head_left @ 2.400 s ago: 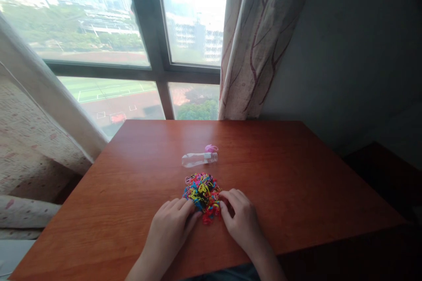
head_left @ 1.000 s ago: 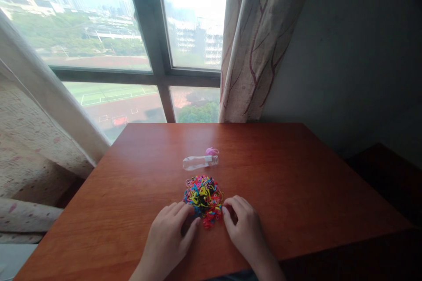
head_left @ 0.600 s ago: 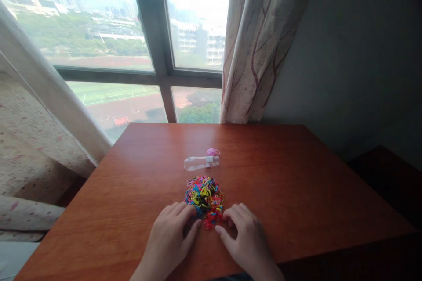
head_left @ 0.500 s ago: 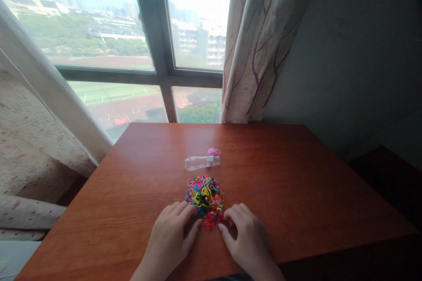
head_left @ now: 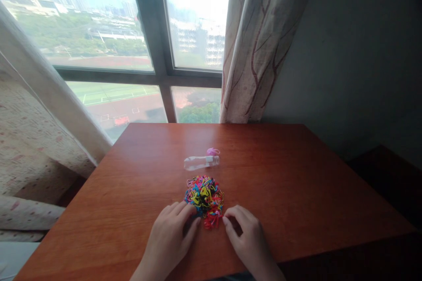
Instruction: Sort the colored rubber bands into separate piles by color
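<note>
A heap of small multicoloured elastic bands (head_left: pixel 204 195) lies on the wooden table, with red ones at its near right. At the heap's lower left edge is my left hand (head_left: pixel 173 232); its fingers are curled, thumb tip close to the index finger. What lies between those fingertips, if anything, is hidden. On the right side, my right hand (head_left: pixel 245 232) pinches thumb and index finger together at the end of a red elastic band (head_left: pixel 217 217). Beyond the heap a clear plastic bottle (head_left: pixel 198 163) rests on its side, its neck pointing right.
Just behind the bottle's neck sits a small pink object (head_left: pixel 212 151), perhaps a cap with a loop. The table (head_left: pixel 290 175) reaches back to a window (head_left: pixel 194 17) between patterned curtains (head_left: pixel 260 39). A white surface (head_left: pixel 16 257) shows at the lower left.
My right thumb and index finger have come together and shifted slightly right, away from the red bands. My left hand has barely moved.
</note>
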Available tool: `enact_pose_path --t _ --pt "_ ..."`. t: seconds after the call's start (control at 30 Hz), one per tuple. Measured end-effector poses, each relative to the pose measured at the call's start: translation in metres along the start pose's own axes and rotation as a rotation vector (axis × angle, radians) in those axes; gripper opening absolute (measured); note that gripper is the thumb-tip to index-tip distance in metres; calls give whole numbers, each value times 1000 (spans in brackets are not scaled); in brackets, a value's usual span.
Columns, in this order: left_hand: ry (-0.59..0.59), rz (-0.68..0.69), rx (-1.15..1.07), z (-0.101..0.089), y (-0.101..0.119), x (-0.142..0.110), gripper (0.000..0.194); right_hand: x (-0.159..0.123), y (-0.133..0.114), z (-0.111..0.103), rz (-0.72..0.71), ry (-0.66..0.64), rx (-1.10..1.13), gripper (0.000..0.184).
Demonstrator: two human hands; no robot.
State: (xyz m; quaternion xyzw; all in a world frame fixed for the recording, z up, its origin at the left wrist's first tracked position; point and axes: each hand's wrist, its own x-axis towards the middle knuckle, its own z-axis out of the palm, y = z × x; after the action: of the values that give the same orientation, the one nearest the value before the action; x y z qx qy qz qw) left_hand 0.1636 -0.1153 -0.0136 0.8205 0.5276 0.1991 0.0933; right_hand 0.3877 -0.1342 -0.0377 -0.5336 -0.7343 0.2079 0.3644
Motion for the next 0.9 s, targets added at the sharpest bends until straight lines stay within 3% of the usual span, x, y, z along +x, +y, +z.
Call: enact_pose_path --t 0.37,0.53,0.67,0.77,0.9 --pt "7 -10 -15 1 -1 -1 9 1 -1 -1 23 64 117 16" --pt "36 -1 -23 1 -1 -1 11 2 7 -8 221 119 337 23" --pt "42 12 -12 2 -1 -1 12 14 28 -29 352 182 479 33" --pt "40 13 -16 2 -2 -1 13 31 50 -49 340 216 383 34" --pt "37 10 -22 1 -2 -1 13 58 74 -65 171 207 -28 24"
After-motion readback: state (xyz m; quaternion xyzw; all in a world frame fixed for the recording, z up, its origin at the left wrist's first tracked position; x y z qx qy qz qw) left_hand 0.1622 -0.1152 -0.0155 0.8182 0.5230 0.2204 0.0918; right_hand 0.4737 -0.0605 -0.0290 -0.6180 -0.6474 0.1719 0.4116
